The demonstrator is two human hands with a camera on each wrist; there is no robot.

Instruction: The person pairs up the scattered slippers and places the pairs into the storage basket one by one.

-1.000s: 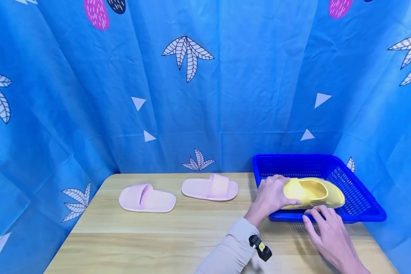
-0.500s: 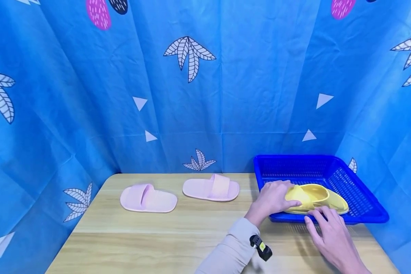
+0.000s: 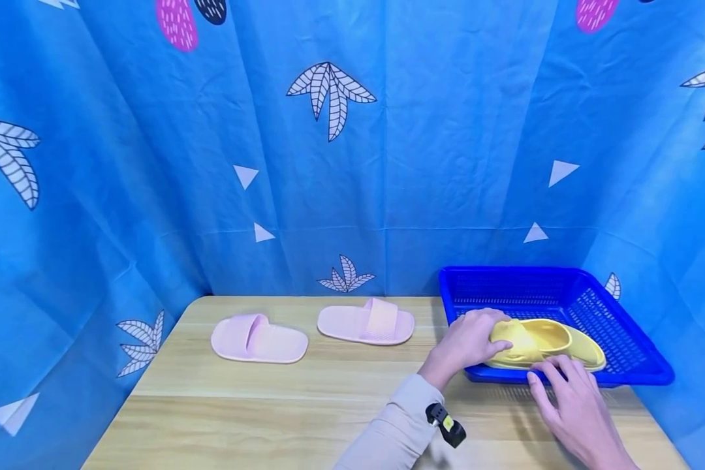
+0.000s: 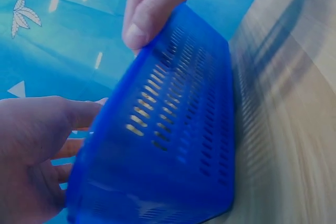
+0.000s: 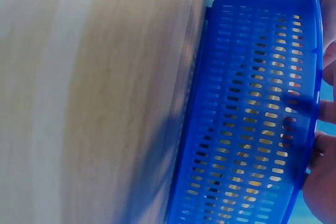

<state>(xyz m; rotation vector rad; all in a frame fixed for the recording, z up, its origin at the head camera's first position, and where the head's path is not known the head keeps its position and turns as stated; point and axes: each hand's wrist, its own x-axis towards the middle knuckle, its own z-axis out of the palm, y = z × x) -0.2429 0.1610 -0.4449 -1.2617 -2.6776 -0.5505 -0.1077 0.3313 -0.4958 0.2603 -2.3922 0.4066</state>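
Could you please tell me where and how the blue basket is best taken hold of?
Probably by the blue basket's rim at the left and right ends, coming in from either side: it stands clear of the table, leaving room to hook underneath.

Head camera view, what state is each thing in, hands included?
Left pink slipper: sole down on the table
Right pink slipper: sole down on the table
Basket: upright on the table
Yellow footwear: inside the basket, opening upward
Left hand: grips the yellow footwear
Right hand: at the basket's near side, grip unclear
Curtain: hanging, creased
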